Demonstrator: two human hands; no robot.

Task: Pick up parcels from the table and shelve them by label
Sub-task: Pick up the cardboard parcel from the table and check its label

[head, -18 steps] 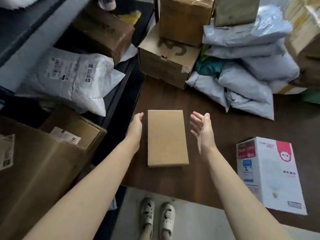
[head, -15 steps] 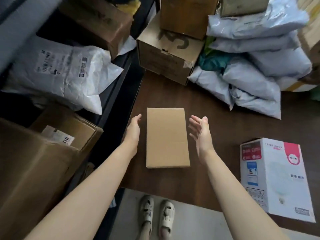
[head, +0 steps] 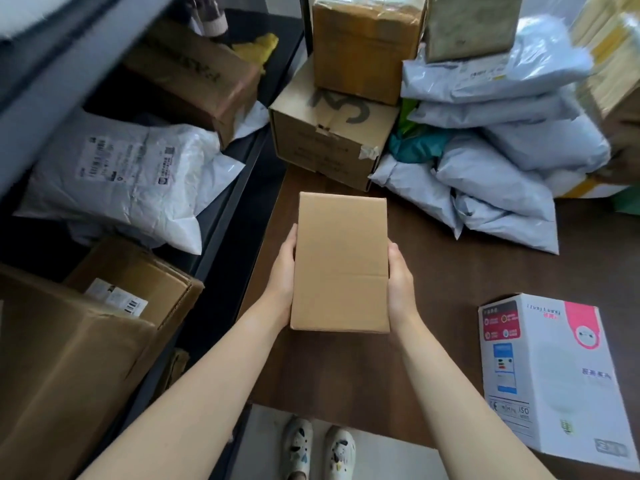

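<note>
A plain brown cardboard box (head: 341, 261) sits at the near left of the dark wooden table (head: 450, 289), its top face bare with no label showing. My left hand (head: 282, 275) presses flat against its left side and my right hand (head: 400, 278) against its right side, so the box is gripped between both palms. Whether the box is lifted off the table cannot be told.
Grey mailer bags (head: 491, 161) and stacked cardboard boxes (head: 332, 140) crowd the table's far side. A white and pink printed box (head: 550, 379) lies at the near right. The dark shelf (head: 228, 209) on the left holds a white labelled bag (head: 131, 174) and brown boxes (head: 138, 282).
Both hands were open and apart on either side of the box; they have closed in and now clamp its sides.
</note>
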